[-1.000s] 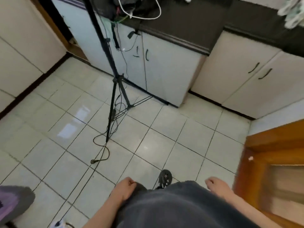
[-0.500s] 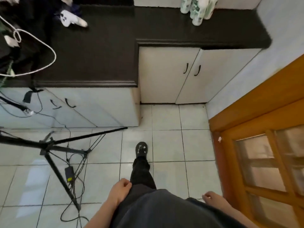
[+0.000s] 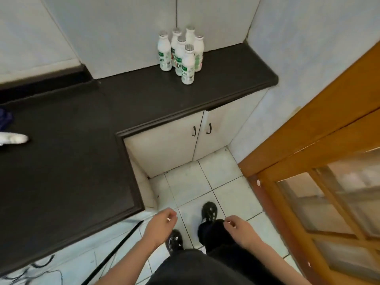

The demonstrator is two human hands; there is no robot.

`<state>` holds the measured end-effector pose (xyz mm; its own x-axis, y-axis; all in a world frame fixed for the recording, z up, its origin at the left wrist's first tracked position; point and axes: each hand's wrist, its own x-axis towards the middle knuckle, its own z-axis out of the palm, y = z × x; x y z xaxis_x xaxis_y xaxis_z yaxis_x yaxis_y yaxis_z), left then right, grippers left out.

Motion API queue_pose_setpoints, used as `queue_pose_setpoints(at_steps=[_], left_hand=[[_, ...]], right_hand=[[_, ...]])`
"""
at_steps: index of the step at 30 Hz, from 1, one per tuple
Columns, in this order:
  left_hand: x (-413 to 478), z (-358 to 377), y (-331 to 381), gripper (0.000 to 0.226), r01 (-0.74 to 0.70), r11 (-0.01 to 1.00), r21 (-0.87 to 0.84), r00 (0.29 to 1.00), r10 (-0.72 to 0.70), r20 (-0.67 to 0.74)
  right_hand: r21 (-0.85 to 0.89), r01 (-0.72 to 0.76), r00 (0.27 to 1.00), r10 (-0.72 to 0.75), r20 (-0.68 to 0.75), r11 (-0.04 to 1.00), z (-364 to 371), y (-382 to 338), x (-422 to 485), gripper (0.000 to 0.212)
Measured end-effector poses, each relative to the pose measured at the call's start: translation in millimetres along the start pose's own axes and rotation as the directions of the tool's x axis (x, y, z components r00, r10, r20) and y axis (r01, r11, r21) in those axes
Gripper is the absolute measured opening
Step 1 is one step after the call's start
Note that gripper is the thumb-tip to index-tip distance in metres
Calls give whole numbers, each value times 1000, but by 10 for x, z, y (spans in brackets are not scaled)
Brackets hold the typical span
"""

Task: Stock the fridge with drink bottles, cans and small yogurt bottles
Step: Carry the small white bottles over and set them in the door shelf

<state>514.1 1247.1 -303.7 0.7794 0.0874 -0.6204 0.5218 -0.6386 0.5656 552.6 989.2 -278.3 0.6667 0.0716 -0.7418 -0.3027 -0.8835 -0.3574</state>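
Standing at the inner corner of the L-shaped black table, we are looking down at both our hands, which are hanging above the floor tiles. Our left hand is hovering just off the table's near edge, its fingers loosely curled and holding nothing. Our right hand is hanging beside it, a little apart, its fingers relaxed in the same way and also empty.

Six small yogurt bottles are standing upright in a tight cluster on the table's right-hand arm, close to its far edge and the tiled wall. They are white with silver caps and green print, and one is sitting in front of the others, nearer to us.

Below that arm, two pale cabinet doors with dark handles are showing shut. A wooden door with glass panes is filling the right side. Our black shoes are resting on the tiles. At the table's left edge a white object is lying, too blurred to tell what it is, and a black tripod leg is slanting across the floor below the near edge.
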Motion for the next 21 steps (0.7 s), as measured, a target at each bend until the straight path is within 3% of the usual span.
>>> queue_pose_setpoints(at_steps=[5,11,16,21], left_hand=[[520,-253,543,10,-96,958,-269,994,77,-80],[1313,-1098,1303,17,-221,886,-407,919,49,-392],[1971,-1836,2090,15,-367,867,-337,765,76,-639],[2516,-2170,2650,29,-422,874,-242,669,119,-734]], right_hand=[[-44,-78,995,80,54,996,-337,38,485,27],[45,150,984,-145,-106,988,-1377,-725,1374,25],[139,435,876,-381,-296,890,-2529,-1785,2023,22],[114,633,726,-536,-430,766,-3281,-2674,2488,22]])
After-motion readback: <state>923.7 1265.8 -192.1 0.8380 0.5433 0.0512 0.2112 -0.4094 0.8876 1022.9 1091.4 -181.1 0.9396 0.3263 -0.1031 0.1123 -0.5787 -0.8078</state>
